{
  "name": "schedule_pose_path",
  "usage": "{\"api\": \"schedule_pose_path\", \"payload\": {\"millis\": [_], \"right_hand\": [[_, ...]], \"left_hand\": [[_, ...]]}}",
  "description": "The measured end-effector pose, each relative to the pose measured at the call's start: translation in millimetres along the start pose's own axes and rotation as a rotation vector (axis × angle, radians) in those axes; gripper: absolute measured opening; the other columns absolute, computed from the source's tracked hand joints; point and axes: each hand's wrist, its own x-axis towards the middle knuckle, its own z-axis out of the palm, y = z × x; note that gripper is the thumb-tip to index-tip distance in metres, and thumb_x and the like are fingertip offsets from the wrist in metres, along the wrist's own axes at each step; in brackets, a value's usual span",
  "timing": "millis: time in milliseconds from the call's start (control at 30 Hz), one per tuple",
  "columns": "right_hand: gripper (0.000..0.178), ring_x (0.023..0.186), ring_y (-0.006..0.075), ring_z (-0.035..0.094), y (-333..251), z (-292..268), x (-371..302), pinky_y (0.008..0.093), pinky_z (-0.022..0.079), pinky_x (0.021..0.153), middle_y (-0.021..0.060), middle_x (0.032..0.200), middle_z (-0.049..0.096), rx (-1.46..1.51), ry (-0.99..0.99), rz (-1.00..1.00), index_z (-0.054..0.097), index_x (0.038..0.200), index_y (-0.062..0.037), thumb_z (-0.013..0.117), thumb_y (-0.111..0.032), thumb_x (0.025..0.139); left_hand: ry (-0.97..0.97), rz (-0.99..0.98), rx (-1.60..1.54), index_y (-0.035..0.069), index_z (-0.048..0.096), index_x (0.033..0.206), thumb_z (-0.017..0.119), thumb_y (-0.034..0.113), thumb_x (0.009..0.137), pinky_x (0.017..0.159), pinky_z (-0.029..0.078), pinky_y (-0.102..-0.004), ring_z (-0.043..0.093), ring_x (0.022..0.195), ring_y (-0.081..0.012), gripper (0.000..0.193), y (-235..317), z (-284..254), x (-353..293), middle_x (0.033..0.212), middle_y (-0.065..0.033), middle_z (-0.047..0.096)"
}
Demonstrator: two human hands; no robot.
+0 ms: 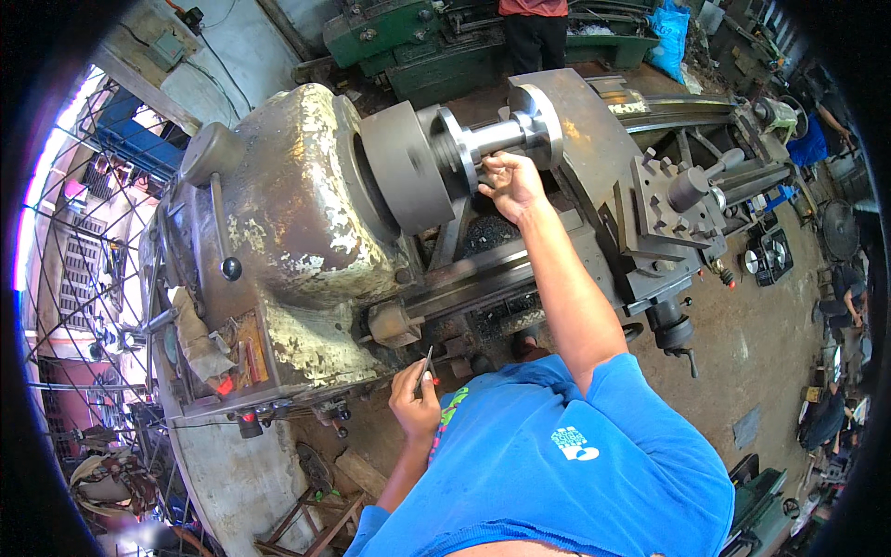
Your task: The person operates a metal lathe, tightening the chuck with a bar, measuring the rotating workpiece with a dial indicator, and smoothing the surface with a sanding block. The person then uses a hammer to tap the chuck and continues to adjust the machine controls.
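Note:
A shiny metal workpiece [495,138], a shaft with round flanges, sits in the dark chuck [401,167] of a large worn lathe. The chuck's jaws look smeared, as in motion. My right hand [512,186] is raised just under the shaft, close to the flange on the chuck side. Its fingers are curled in; whether they touch the metal or pinch something small cannot be made out. Low by my shirt, my left hand [415,401] is closed around a slim pointed metal tool [428,362] that points upward. A small red spot shows beside that tool.
The lathe's headstock [288,186] with peeling paint carries a lever with a black knob [231,269]. To the right is the tool post [685,195]. A tray [251,357] with a rag and small items lies at left. A person [535,37] stands behind the lathe.

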Motion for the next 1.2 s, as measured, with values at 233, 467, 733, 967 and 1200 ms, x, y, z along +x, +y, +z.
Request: {"api": "schedule_pose_path", "payload": {"millis": [233,467,733,967,1200], "right_hand": [[0.020,0.064,0.0103,0.045,3,0,2,0.0370,0.036,0.075,-0.0064,0.070,0.052,0.058,0.023,-0.051,0.052,0.073,-0.0209,0.070,-0.015,0.080],[0.019,0.057,0.0092,0.044,-4,5,6,0.0359,0.038,0.079,-0.0056,0.064,0.058,0.046,0.057,0.045,0.059,0.074,-0.0166,0.061,-0.023,0.091],[0.051,0.137,0.0325,0.050,-12,-18,-71,0.0533,0.031,0.116,0.0189,0.143,0.057,0.339,-0.382,-0.137,0.051,0.141,0.0038,0.044,-0.027,0.101],[0.049,0.114,0.0348,0.065,-14,-20,-102,0.0445,0.052,0.100,0.0206,0.127,0.064,-0.097,0.043,-0.236,0.053,0.136,0.0027,0.065,-0.024,0.096],[0.031,0.089,0.0206,0.067,19,-41,-157,0.0327,0.057,0.079,0.0129,0.108,0.066,-0.543,0.169,-0.321,0.061,0.123,0.0025,0.066,-0.001,0.092]], "left_hand": [[0.015,0.026,-0.002,-0.003,0.072,0.107,0.066,0.002,0.088,0.090,0.052,-0.0409,0.068,0.099,-0.0330,0.021,-3,-10,-2,0.104,-0.0186,0.072],[0.010,0.009,-0.006,-0.004,0.072,0.107,0.065,0.002,0.088,0.090,0.052,-0.0406,0.069,0.098,-0.0329,0.021,-4,-22,-10,0.104,-0.0187,0.072],[0.079,-0.068,-0.089,-0.004,0.070,0.111,0.065,0.002,0.090,0.090,0.051,-0.0365,0.068,0.098,-0.0270,0.022,11,-58,-4,0.104,-0.0172,0.072],[0.318,0.265,-0.034,-0.008,0.069,0.109,0.065,-0.003,0.087,0.082,0.052,-0.0338,0.068,0.088,-0.0251,0.022,63,-132,40,0.099,-0.0183,0.071],[0.888,0.539,0.339,-0.003,0.072,0.108,0.069,0.002,0.087,0.087,0.053,-0.0373,0.070,0.097,-0.0297,0.022,60,-249,136,0.105,-0.0172,0.073]]}}
